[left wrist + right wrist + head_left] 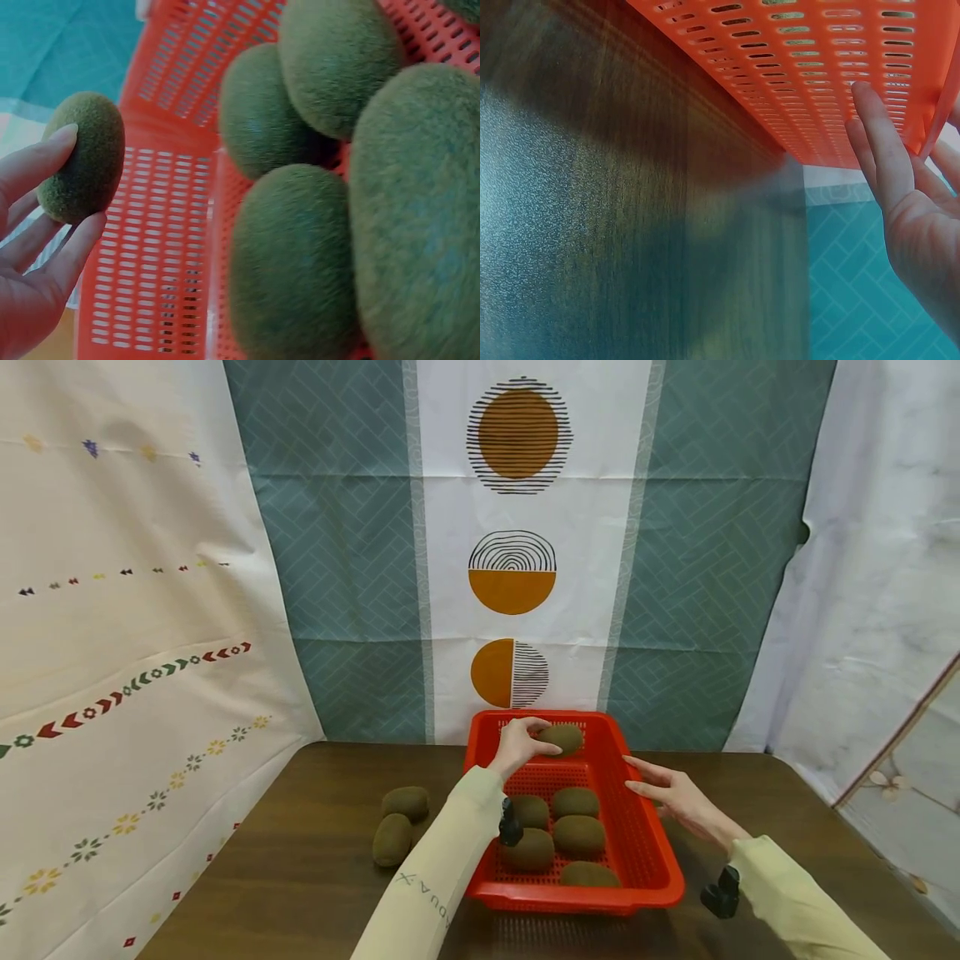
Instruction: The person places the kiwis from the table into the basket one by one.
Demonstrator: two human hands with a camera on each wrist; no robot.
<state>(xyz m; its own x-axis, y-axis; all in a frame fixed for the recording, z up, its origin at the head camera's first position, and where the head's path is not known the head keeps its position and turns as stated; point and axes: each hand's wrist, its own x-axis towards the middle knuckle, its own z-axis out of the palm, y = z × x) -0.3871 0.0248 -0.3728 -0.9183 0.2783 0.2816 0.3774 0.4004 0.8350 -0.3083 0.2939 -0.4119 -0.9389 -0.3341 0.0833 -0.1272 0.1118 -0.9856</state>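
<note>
head view: basket (570, 896) holds kiwis (579, 837), left hand (517, 747) pinching another kiwi (564, 739), right hand (681, 797) spread.

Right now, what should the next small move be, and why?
I'd probably lower the held kiwi into the far end of the red basket: the left grip has it there, bare floor shows just below in the head view, and the other kiwis inside lie nearer the camera.

A dark wood-grain tabletop (300, 860) stands before a teal-and-white backdrop (345, 568) printed with mustard circles (517, 433) and black lines. Cream fabric (127, 618) with small coloured motifs hangs left; a pale sheet (877, 543), right.
</note>
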